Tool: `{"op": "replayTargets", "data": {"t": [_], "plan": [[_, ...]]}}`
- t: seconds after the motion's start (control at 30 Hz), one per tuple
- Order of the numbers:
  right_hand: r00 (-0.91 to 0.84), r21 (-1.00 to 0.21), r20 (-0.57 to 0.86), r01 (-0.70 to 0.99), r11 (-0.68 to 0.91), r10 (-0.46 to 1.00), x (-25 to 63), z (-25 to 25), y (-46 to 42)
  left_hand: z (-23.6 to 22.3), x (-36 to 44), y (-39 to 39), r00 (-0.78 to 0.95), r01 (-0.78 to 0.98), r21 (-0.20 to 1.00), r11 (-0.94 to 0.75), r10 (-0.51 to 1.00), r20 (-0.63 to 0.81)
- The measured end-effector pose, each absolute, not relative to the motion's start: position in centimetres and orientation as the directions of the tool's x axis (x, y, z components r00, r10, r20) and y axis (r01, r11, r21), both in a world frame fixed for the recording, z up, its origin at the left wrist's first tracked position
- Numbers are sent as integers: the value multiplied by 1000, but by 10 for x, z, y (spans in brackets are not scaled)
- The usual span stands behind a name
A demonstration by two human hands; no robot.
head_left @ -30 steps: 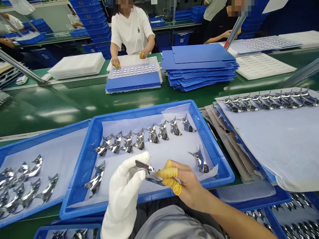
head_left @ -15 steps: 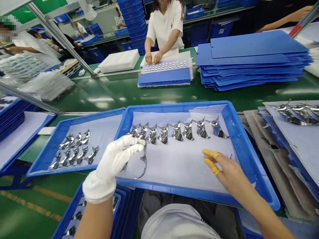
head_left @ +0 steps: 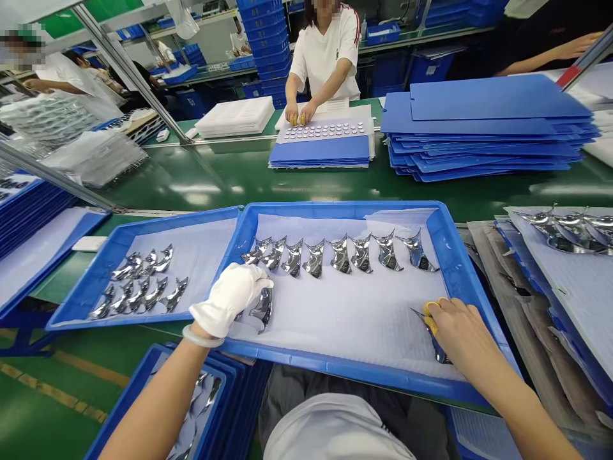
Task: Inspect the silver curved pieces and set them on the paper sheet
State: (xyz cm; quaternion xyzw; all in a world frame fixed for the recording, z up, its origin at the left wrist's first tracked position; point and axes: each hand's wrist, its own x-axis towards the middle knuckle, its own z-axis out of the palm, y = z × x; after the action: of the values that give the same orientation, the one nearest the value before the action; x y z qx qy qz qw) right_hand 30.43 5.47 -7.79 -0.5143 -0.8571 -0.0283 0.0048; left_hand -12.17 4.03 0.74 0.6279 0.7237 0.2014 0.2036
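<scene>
Both hands over blue tray [head_left: 335, 209], arms forward.
Right hand [head_left: 460, 335] fingers [head_left: 431, 316] closed on chrome part [head_left: 435, 338]; gloved left hand [head_left: 230, 299] on second part [head_left: 263, 308], grip unclear.

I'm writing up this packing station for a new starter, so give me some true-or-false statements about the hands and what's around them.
1. The left hand wears a white cotton glove. True.
2. The right hand wears a white glove too. False: it is bare, with yellow finger cots.
3. The right hand is on a curved chrome part inside the blue plastic tray. True.
4. A bangle sits on the right wrist. False: the pale bangle is on the left wrist.
5. Across the conveyor, a co-worker's hands are at a sheet of round silver parts. True.
</scene>
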Motion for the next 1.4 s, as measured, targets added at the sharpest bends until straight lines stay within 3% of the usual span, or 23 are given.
{"op": "replayTargets", "data": {"t": [0.13, 0.3, 0.4, 0.5, 0.63, 0.77, 0.87, 1.0, 1.1, 1.27, 1.4], "plan": [[-472, -4, 4, 882, 472, 882, 304, -77, 57, 14, -129, 43, -124, 832, 544, 108, 992, -7], [-485, -56, 37, 872, 486, 874, 306, -77, 57, 4, -126, 45, -58, 875, 477, 89, 995, -80], [-483, -103, 114, 863, 494, 868, 304, -68, 57, -4, -120, 43, -57, 887, 449, 107, 991, -122], [-443, -258, 283, 819, 513, 850, 294, -45, 55, 2, -112, 38, -91, 861, 490, 138, 989, -119], [-347, -587, 531, 507, 631, 773, 262, -7, 45, 25, -84, 28, -55, 721, 684, 113, 993, -107], [-332, -743, 611, 73, 665, 719, 224, 13, 32, 38, -32, 11, 99, 456, 886, 88, 984, -149], [-368, -807, 563, -54, 588, 740, 206, 16, 21, 33, 3, 1, 194, 196, 966, 166, 960, -204], [-368, -907, 387, 12, 421, 845, 202, 17, 10, 20, 21, -3, 66, -131, 954, 270, 962, -264], [-459, -948, 242, 78, 310, 855, 204, 18, 6, 16, 21, -4, -34, -169, 947, 273, 959, -282], [-523, -975, 160, 51, 218, 837, 199, 13, 3, 13, 19, -7, -197, -81, 972, 221, 952, -233], [-548, -978, -30, -158, -139, 836, 192, 6, 3, -1, 9, -5, -325, -22, 995, 100, 940, -102]]}}
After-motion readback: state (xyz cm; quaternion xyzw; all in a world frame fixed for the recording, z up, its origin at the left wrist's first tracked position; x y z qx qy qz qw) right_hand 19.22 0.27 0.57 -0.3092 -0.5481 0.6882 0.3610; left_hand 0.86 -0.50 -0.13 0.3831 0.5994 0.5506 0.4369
